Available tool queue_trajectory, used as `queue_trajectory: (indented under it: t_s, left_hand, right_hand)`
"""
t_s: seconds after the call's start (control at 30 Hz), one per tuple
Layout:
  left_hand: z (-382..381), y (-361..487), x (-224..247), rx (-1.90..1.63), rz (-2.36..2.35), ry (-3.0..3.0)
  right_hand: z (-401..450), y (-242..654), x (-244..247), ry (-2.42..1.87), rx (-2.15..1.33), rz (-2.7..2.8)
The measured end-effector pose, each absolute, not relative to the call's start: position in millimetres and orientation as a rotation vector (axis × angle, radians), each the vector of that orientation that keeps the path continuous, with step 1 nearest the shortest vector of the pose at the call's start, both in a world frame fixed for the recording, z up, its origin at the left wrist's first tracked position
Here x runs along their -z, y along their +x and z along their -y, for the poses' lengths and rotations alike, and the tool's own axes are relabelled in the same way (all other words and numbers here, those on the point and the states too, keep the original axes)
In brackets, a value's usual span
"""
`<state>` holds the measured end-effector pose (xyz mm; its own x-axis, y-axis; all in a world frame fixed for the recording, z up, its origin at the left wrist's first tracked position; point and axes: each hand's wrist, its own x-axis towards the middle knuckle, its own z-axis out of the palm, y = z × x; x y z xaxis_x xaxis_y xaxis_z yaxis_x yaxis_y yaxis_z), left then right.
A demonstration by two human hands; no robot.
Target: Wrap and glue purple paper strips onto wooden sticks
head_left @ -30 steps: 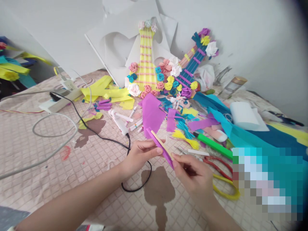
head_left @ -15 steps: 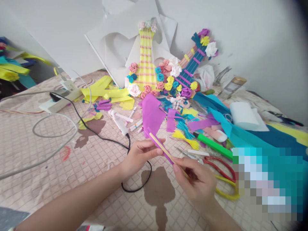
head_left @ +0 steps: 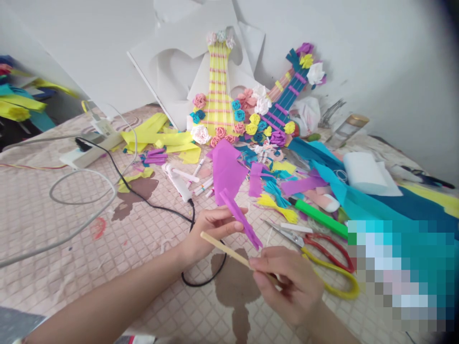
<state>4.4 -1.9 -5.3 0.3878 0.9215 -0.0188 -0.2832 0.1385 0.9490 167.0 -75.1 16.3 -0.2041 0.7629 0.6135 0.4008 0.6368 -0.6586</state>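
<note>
My left hand [head_left: 211, 231] is closed on a narrow folded strip of purple crepe paper [head_left: 250, 232], pinched between thumb and fingers. Between the fingers of my right hand [head_left: 292, 282] is a thin wooden stick [head_left: 226, 249], slanting up to the left, apart from the strip. Just beyond the strip lies a wide purple sheet of crepe paper [head_left: 228, 167]. Scissors [head_left: 332, 253] with red and yellow handles rest to the right of my right hand. A white glue gun [head_left: 178, 182] lies past my left hand.
Paper guitars, one yellow [head_left: 217, 91] and one blue [head_left: 287, 102], lean at the back. A power strip [head_left: 86, 152] and looping cables occupy the left. On the right are a green marker-like stick [head_left: 319, 217], a white roll [head_left: 364, 173] and teal crepe paper [head_left: 362, 205].
The wooden stick has come away from the purple strip, swinging down and left in my right hand. My left hand still pinches the strip.
</note>
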Motion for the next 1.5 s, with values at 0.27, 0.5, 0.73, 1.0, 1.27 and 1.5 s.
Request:
queue_trajectory:
  t_s: [0.27,0.5,0.73,1.0,1.27,1.5]
  left_hand:
    - [4,5,1,-0.958,-0.563,0.951]
    - [2,4,1,-0.955,-0.431,0.932]
    - [3,5,0,-0.943,-0.461,0.88]
    - [4,5,-1,-0.931,-0.528,0.836]
    - [3,5,1,-0.97,-0.563,0.831]
    - [2,4,3,-0.964,-0.625,0.835]
  right_hand:
    - [69,166,-11,-1.163,-0.709,1.347]
    - [69,158,-15,-1.294,-0.698,1.378]
    - [68,162,-12,-1.266,-0.638,1.499]
    - [68,165,-8,-1.275,-0.666,1.538]
    - [64,166,-9,-1.269,-0.963,1.421]
    - [65,164,-5,-1.281,-0.951,1.464]
